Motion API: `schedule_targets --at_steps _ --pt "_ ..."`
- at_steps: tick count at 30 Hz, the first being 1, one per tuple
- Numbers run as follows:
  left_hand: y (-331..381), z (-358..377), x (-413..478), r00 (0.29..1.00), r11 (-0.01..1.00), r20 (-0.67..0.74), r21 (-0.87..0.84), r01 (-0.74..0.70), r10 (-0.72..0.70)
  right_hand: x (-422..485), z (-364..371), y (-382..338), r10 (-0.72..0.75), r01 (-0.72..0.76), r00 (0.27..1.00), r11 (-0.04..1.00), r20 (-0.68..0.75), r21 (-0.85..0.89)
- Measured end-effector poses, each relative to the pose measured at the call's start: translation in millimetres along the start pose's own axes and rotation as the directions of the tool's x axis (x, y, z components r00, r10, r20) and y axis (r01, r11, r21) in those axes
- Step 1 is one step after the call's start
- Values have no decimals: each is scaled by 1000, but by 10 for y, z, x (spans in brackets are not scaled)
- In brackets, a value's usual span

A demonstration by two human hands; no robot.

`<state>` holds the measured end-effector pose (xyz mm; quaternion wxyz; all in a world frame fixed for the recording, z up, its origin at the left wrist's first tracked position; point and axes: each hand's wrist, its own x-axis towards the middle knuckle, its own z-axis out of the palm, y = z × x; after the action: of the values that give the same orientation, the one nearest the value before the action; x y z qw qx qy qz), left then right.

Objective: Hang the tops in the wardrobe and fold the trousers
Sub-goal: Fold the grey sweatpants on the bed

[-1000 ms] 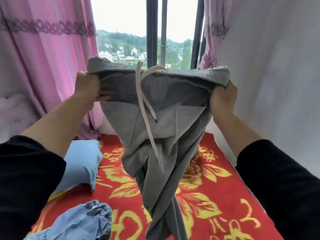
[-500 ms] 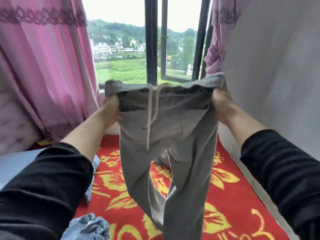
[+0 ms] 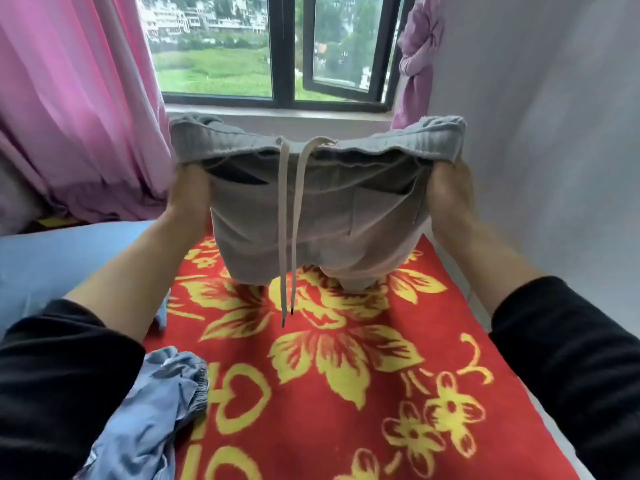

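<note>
nearest to the camera, two black sleeves come in from the lower corners. beside the left sleeve lies a crumpled light blue garment, on a red blanket with yellow flowers. further on the left, a pale blue sheet lies next to the blanket.

the two forearms reach forward over the blanket. the left hand is closed on the left end of the waistband of the grey trousers, and the right hand is closed on the right end. the trousers are held up in the air, the waistband stretched between the hands, and the legs hang down to touch the blanket. a white drawstring hangs from the middle of the waistband.

behind are a pink curtain on the left, a dark-framed window, and a grey wall on the right.
</note>
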<state>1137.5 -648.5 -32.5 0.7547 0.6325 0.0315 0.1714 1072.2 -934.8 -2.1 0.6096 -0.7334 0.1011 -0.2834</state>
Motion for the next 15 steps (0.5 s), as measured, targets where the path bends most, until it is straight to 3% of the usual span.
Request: schedule_targets --at_steps 8,10,12,15 --pt "-1788 -723 -1393 929 890 -23 279 360 -369 -1194 -270 1616 385 -380 923 914 8 -141" --pt "-2154 -897 -1764 853 776 -107 369 511 -510 -1527 -381 1987 485 -464 874 850 28 -251" --pt "-2404 -1079 -2116 742 584 -208 499 641 -637 -1835 -509 2301 597 -541 802 745 28 -389" --pt "-2628 -1345 -2574 676 347 -235 715 608 -699 -2220 -737 2650 716 -591 698 576 -1 -565"
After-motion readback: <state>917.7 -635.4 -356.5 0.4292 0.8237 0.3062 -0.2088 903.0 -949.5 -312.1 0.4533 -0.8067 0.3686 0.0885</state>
